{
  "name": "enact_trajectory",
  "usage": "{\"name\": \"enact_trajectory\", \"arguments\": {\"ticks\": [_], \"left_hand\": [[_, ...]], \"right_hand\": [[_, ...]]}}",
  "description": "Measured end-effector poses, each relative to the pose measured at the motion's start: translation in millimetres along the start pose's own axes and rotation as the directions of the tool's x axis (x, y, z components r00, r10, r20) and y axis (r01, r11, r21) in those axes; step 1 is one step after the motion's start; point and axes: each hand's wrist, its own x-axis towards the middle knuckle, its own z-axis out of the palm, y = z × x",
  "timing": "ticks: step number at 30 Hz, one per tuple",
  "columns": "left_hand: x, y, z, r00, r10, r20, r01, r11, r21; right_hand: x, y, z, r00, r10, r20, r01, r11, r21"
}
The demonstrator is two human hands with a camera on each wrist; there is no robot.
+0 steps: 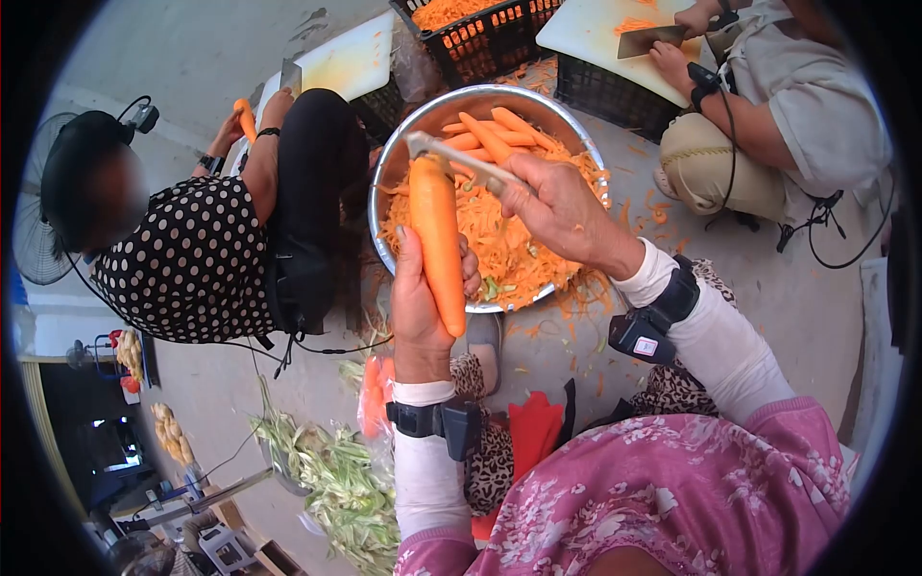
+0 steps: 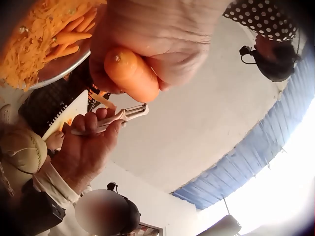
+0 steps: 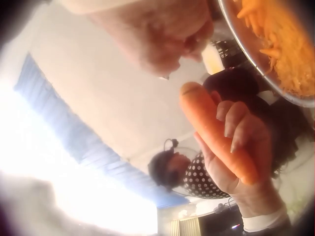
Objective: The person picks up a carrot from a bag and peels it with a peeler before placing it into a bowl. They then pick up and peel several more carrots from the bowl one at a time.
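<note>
My left hand (image 1: 423, 302) grips a large orange carrot (image 1: 437, 245), its thick end pointing away from me and its narrow tip toward my wrist. In my right hand (image 1: 567, 211) is a light-coloured peeler (image 1: 471, 165), with its head right at the carrot's thick end. The left wrist view shows the slotted blade of the peeler (image 2: 134, 112) just beyond the carrot's end (image 2: 120, 64). Below both hands stands a wide metal basin (image 1: 384, 158) holding carrot peelings (image 1: 509, 254) and several peeled carrots (image 1: 490, 137).
Two people sit nearby: one in a polka-dot top (image 1: 187, 254) holding a carrot (image 1: 245, 117), one at right with a cleaver (image 1: 653, 40) over a white board (image 1: 586, 38). A black crate (image 1: 490, 43) stands behind the basin. Leafy husks (image 1: 336, 470) lie on the floor at lower left.
</note>
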Motion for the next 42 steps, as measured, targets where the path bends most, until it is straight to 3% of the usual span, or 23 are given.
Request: {"name": "enact_trajectory", "arguments": {"ticks": [2,4,7,9,11,16,19,20,22,23,24,25,27,31,34,36,39,42], "left_hand": [[-0.1,0.1,-0.6,1.000,0.006,-0.007,-0.006,1.000,0.003],[0.5,0.1,-1.7,1.000,0.013,-0.013,-0.013,1.000,0.004],[2.7,0.9,-2.7,0.999,0.019,-0.031,-0.019,1.000,0.010],[2.8,1.2,0.9,0.990,0.019,-0.140,-0.016,1.000,0.024],[3.0,1.2,2.0,0.989,0.014,-0.145,-0.011,1.000,0.019],[4.3,-1.3,-2.8,0.995,0.004,-0.100,-0.003,1.000,0.008],[-0.1,-0.5,3.3,0.994,0.041,-0.098,-0.013,0.963,0.270],[-0.8,-1.2,4.3,0.995,0.039,-0.095,-0.012,0.962,0.272],[-3.3,-2.4,6.1,0.995,0.083,-0.059,-0.054,0.920,0.389],[-5.4,-3.0,7.0,0.995,0.082,-0.055,-0.054,0.918,0.393],[-7.5,-3.3,7.6,1.000,0.019,0.020,-0.023,0.959,0.283],[-8.1,-2.5,7.9,0.994,-0.039,0.102,0.021,0.985,0.172],[-5.2,-1.3,8.4,0.997,-0.034,0.072,0.026,0.994,0.108],[0.0,-1.4,5.0,0.999,-0.047,0.005,0.048,0.988,-0.145],[3.0,-0.8,-1.3,0.999,-0.036,-0.013,0.033,0.982,-0.188],[3.7,0.1,0.2,0.999,-0.039,-0.022,0.033,0.972,-0.233],[3.7,0.2,-1.8,0.998,-0.049,-0.029,0.038,0.957,-0.287],[3.3,-2.2,-1.6,0.999,-0.046,-0.009,0.042,0.960,-0.278]], "right_hand": [[-4.9,-1.0,2.5,0.998,-0.061,0.021,0.062,0.997,-0.054],[-9.7,-2.6,1.0,0.984,-0.123,0.133,0.152,0.959,-0.238],[-14.9,-7.5,1.5,0.957,-0.212,0.198,0.248,0.952,-0.181],[-16.4,-5.1,1.2,0.948,-0.224,0.225,0.272,0.939,-0.211],[-17.9,-3.1,0.6,0.940,-0.230,0.251,0.290,0.927,-0.238],[-14.7,-0.9,-4.1,0.941,-0.288,0.179,0.339,0.822,-0.458],[-6.7,2.2,-9.2,0.940,-0.331,0.086,0.325,0.784,-0.529],[-2.7,5.0,-13.2,0.940,-0.332,0.081,0.322,0.784,-0.531],[5.8,12.8,-22.1,0.949,-0.315,0.009,0.256,0.756,-0.603],[7.2,16.6,-26.3,0.970,-0.240,-0.039,0.154,0.728,-0.668],[8.8,23.8,-31.1,0.969,-0.242,-0.047,0.150,0.729,-0.668],[10.8,30.2,-34.9,0.989,-0.134,-0.057,0.069,0.777,-0.626],[14.0,38.9,-35.4,0.995,0.025,-0.092,-0.069,0.858,-0.509],[5.5,13.9,-25.3,0.975,-0.090,-0.201,0.006,0.924,-0.382],[-11.2,0.0,-14.7,0.995,-0.069,-0.074,0.048,0.964,-0.262],[-20.2,2.2,-6.4,0.970,-0.191,0.149,0.228,0.926,-0.299],[-27.5,3.1,4.4,0.923,-0.293,0.248,0.350,0.907,-0.232],[-32.3,5.9,7.4,0.920,-0.294,0.260,0.354,0.908,-0.225]]}}
